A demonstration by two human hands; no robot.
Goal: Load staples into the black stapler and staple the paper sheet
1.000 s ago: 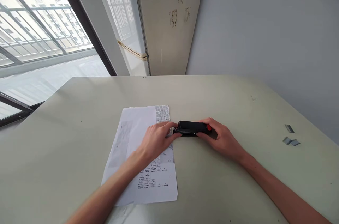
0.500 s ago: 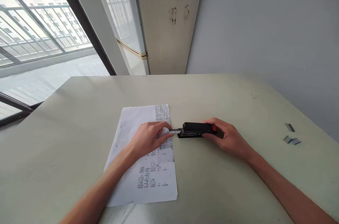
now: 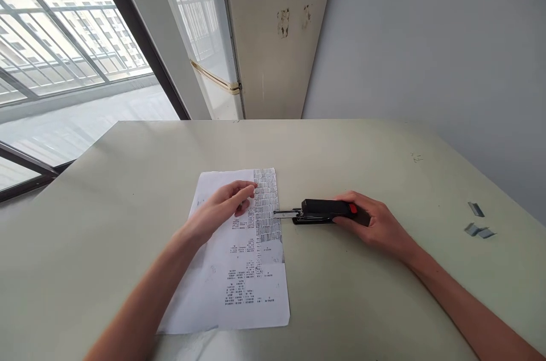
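Note:
A black stapler (image 3: pixel 326 208) with a red button lies on the table at the right edge of a printed paper sheet (image 3: pixel 251 315). Its metal staple rail (image 3: pixel 285 214) sticks out to the left, the tip just over the paper's edge. My right hand (image 3: pixel 375 222) grips the stapler's rear end between thumb and fingers. Above the sheet, my left hand (image 3: pixel 224 204) is free, fingers loosely bent and partly apart, a short way left of the rail tip. Rows of short, staple-like marks (image 3: pixel 267 196) cover the paper's upper right strip.
The pale table (image 3: pixel 362 293) spreads around the sheet. Several small grey pieces like staple strips (image 3: pixel 476 209) lie at its right side. Beyond the far edge stand a stained cream refrigerator (image 3: pixel 277 77) and a grey wall (image 3: pixel 405 37). A window (image 3: pixel 63 37) is at the left.
My left hand has let go of the stapler's rail and moved left and up over the paper. My right hand still holds the stapler. The view has shifted slightly.

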